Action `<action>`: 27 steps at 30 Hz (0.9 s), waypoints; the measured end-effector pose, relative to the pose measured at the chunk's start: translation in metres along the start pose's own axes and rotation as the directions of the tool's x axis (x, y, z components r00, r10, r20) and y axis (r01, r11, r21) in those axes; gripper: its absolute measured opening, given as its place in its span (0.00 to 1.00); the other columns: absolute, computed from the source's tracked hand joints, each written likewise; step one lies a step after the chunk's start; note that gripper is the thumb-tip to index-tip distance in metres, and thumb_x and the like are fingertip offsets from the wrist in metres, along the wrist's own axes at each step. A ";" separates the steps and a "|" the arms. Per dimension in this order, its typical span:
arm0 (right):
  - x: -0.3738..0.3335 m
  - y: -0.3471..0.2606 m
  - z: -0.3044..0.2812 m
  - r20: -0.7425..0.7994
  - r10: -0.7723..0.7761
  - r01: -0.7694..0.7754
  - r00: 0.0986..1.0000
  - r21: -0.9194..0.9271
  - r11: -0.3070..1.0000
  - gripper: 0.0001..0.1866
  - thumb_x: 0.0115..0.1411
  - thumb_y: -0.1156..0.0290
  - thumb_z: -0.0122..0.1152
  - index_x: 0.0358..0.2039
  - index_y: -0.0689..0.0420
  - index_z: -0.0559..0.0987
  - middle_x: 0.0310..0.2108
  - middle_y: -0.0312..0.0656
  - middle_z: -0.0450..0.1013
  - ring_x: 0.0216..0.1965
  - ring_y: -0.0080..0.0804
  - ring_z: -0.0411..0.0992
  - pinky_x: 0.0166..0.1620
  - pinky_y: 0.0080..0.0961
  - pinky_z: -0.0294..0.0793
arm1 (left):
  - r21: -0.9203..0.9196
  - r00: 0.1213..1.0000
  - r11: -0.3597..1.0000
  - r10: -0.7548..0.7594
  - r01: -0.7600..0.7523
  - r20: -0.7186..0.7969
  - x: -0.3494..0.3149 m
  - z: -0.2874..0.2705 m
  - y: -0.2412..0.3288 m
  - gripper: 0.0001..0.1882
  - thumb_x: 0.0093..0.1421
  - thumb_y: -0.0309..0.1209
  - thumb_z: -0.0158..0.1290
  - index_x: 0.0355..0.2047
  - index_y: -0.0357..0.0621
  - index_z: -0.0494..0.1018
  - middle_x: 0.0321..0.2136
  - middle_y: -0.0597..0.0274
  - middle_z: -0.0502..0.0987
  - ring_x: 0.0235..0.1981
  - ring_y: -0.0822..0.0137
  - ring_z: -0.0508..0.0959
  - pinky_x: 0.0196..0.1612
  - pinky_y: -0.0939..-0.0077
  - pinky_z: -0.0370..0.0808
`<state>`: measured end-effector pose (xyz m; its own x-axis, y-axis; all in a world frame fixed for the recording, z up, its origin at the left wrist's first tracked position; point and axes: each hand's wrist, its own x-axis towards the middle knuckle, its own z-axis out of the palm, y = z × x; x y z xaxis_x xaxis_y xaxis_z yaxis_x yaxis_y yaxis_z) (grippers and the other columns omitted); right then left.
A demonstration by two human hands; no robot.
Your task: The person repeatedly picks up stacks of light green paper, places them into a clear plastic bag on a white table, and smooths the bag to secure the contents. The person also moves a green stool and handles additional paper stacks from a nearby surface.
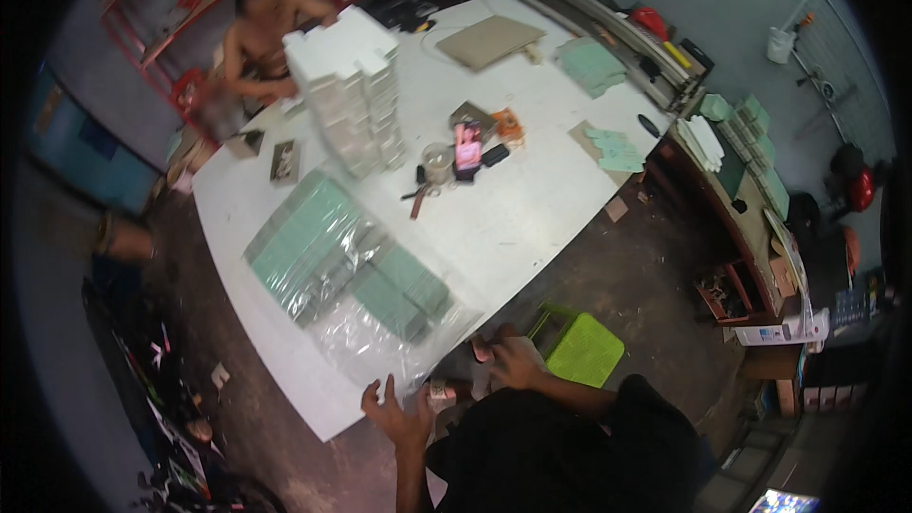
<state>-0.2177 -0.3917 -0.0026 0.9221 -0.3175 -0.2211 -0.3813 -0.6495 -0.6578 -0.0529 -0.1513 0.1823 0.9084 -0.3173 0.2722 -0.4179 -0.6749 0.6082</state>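
Nothing is seen to be grasped by the person's left hand (394, 413), whose fingers and thumb are spread apart just beside the near edge of the smooth white table (328, 407). Whether anything is held by the right hand (518, 363), placed near the bright green plastic stool (586, 350), cannot be told. Flat, pale green rectangular stacks (313, 233) are set on the table ahead of the hands and are covered by clear, glossy plastic film (366, 347), whose loose part is laid toward the person. Handling of the film appears to be the step in hand; whether the stacks are being wrapped or opened cannot be settled. For the next move, the film's loose edge would need to be pinched and drawn evenly, without the stacks being dragged askew.
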 end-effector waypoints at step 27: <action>0.065 0.365 -0.260 -0.002 0.569 -0.332 0.822 0.810 0.483 0.33 0.64 0.42 0.63 0.54 0.60 0.80 0.43 0.47 0.81 0.47 0.41 0.78 0.51 0.40 0.77 | 0.121 0.488 0.961 -0.233 0.250 0.841 0.072 0.419 0.033 0.27 0.56 0.59 0.63 0.27 0.43 0.85 0.24 0.52 0.84 0.30 0.53 0.85 0.39 0.60 0.80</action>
<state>-0.3145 -0.8291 -0.0699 0.5410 -0.6324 -0.5545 -0.4381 0.3510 -0.8276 -0.0048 -0.4760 -0.0906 0.5332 -0.5580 -0.6359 -0.1757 -0.8083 0.5620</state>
